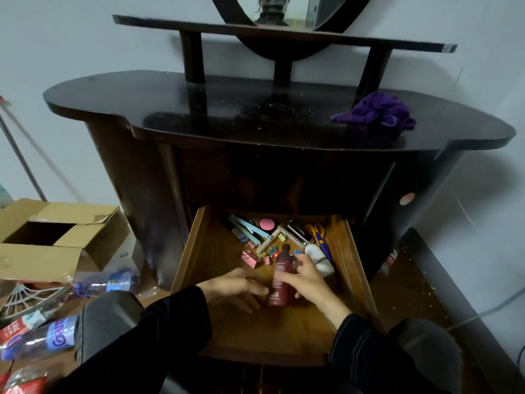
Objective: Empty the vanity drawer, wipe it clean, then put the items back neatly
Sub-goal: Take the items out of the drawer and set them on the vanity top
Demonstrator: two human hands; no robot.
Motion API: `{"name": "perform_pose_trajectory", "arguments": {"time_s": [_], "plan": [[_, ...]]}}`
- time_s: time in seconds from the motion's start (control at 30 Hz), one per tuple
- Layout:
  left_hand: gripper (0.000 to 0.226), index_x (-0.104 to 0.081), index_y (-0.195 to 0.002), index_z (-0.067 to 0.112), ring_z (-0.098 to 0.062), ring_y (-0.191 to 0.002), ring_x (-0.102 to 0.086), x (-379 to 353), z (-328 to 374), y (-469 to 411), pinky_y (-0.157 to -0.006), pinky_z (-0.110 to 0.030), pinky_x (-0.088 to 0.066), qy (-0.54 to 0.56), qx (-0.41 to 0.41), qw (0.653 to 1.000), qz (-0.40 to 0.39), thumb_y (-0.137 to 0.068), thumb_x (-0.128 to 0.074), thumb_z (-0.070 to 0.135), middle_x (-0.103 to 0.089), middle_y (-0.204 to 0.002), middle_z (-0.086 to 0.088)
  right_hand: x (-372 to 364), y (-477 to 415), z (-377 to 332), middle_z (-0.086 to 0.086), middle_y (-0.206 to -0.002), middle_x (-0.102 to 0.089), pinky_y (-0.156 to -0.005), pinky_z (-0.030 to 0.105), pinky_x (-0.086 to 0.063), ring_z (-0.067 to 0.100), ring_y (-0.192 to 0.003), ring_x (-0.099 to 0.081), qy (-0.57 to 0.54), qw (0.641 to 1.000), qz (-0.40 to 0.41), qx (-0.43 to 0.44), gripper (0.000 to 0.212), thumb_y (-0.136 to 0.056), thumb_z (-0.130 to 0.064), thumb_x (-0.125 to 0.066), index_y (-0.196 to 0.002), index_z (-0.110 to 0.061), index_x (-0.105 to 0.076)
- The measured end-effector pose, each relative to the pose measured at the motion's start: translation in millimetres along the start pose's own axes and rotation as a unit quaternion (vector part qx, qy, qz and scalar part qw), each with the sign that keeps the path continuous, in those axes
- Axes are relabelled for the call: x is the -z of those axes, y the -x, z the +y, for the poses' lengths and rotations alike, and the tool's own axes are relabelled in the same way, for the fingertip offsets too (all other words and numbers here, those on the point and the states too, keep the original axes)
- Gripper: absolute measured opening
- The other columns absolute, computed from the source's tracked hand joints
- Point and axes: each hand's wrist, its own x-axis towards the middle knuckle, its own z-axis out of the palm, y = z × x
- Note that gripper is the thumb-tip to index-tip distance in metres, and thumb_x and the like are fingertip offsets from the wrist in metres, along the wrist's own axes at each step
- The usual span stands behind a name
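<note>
The wooden vanity drawer (199,251) is pulled out below the dark vanity top (199,115). A dark red bottle (279,268) lies in the drawer's middle, and my right hand (305,275) grips it from the right. My left hand (237,287) reaches in beside the bottle's lower end, fingers spread and touching it. Toward the drawer's back lie a pink round compact (267,224), pale blue sticks (250,228), pink and coloured binder clips (251,258), blue-and-yellow scissors (319,237), a white object (319,258) and a black case (297,230). A purple cloth (377,110) sits on the vanity top at right.
An open cardboard box (56,237) stands on the floor at left, with plastic bottles (108,282) and packets around it. A raised shelf (284,31) and mirror rise behind the vanity top. A wall runs close on the right.
</note>
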Motion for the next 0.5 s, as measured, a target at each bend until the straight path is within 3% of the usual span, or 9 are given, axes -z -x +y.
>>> {"name": "perform_pose_trajectory", "arguments": {"time_s": [0.07, 0.13, 0.27, 0.33, 0.43, 0.5], "plan": [[0.058, -0.052, -0.131, 0.023, -0.033, -0.107, -0.069, -5, 4, 1, -0.084, -0.040, -0.058, 0.049, -0.031, 0.998, -0.035, -0.082, -0.080, 0.037, -0.069, -0.122, -0.011, 2, 2, -4, -0.006, -0.111, -0.069, -0.055, 0.023, -0.051, 0.013, -0.093, -0.071, -0.030, 0.999, -0.009, 0.033, 0.081, -0.066, -0.047, -0.085, -0.132, -0.029, -0.042], [0.061, -0.052, -0.131, 0.029, -0.028, -0.111, -0.068, -14, 8, 2, -0.088, -0.039, -0.057, 0.053, -0.066, 0.996, -0.022, -0.080, -0.082, 0.042, -0.068, -0.124, -0.006, 0, 5, -6, -0.007, -0.108, -0.073, -0.057, 0.022, -0.051, 0.011, -0.089, -0.072, -0.036, 0.997, -0.023, 0.058, 0.081, -0.063, -0.053, -0.085, -0.130, -0.036, -0.044], [0.050, -0.057, -0.125, 0.026, -0.017, -0.105, -0.069, -27, 13, -1, -0.079, -0.030, -0.058, 0.023, -0.145, 0.988, 0.043, -0.081, -0.080, 0.032, -0.071, -0.115, 0.000, -1, 5, -6, -0.013, -0.103, -0.075, -0.059, 0.023, -0.054, 0.008, -0.088, -0.073, -0.064, 0.993, -0.052, 0.081, 0.043, -0.077, -0.057, -0.077, -0.113, -0.040, -0.060], [0.044, -0.059, -0.118, 0.022, -0.018, -0.099, -0.071, -23, 14, -2, -0.077, -0.031, -0.059, 0.032, -0.150, 0.984, 0.091, -0.081, -0.081, 0.028, -0.071, -0.109, -0.003, 2, 0, -3, -0.007, -0.102, -0.074, -0.066, 0.029, -0.058, 0.013, -0.088, -0.071, -0.057, 0.995, 0.009, 0.085, 0.021, -0.092, -0.049, -0.068, -0.107, -0.035, -0.067], [0.038, -0.056, -0.113, 0.026, -0.015, -0.091, -0.072, -14, 15, -3, -0.071, -0.029, -0.059, 0.047, -0.151, 0.976, 0.149, -0.083, -0.079, 0.025, -0.069, -0.109, -0.004, 16, -11, 4, -0.012, -0.103, -0.070, -0.073, 0.025, -0.057, 0.008, -0.095, -0.067, 0.096, 0.980, 0.155, 0.080, 0.012, -0.100, -0.034, -0.060, -0.106, -0.029, -0.069], [0.036, -0.054, -0.112, 0.028, -0.011, -0.088, -0.072, -11, 16, -4, -0.068, -0.024, -0.057, 0.058, -0.167, 0.968, 0.178, -0.084, -0.077, 0.029, -0.069, -0.108, -0.004, 26, -22, 10, -0.009, -0.114, -0.068, -0.075, 0.024, -0.054, 0.009, -0.102, -0.064, 0.260, 0.945, 0.176, 0.095, 0.018, -0.100, -0.031, -0.060, -0.114, -0.024, -0.068]]}}
